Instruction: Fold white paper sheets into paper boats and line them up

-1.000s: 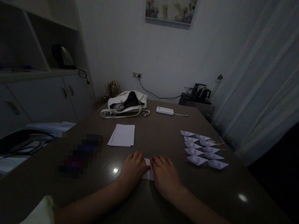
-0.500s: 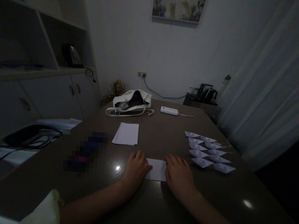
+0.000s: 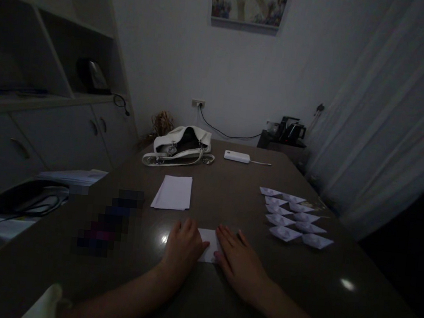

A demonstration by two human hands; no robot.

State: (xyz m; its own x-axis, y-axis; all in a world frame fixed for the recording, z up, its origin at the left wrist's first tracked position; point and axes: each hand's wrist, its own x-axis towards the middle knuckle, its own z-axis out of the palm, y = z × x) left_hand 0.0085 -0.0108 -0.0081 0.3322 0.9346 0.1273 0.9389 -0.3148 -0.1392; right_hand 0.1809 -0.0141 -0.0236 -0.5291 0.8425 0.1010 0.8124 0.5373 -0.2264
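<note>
Pressing down on a small folded white paper, both hands lie low over the table, forearms coming in from the near edge and converging. Left hand: back up, fingers bent and close together at the paper's left side, thumb reaching inward across its face; whether anything is pinched beneath cannot be told. Right hand: flatter, fingers extended side by side, angled forward and left, tips on the paper's right part; thumb set apart, nearer the body, touching close to the near edge. This hand is not closed around anything.

Paper sits between the two sets of fingers, flat on the tabletop. Visible part: a pale strip, near edge straight; a small faint mark beside the right thumb. Both side edges hidden under the hands; fold layers too dim to count.

Beyond the left fingers: a stack of white sheets, slightly fanned. Beyond and right of the right fingers: folded paper boats in two columns. Farthest ahead of the fingertips: a white handbag.
</note>
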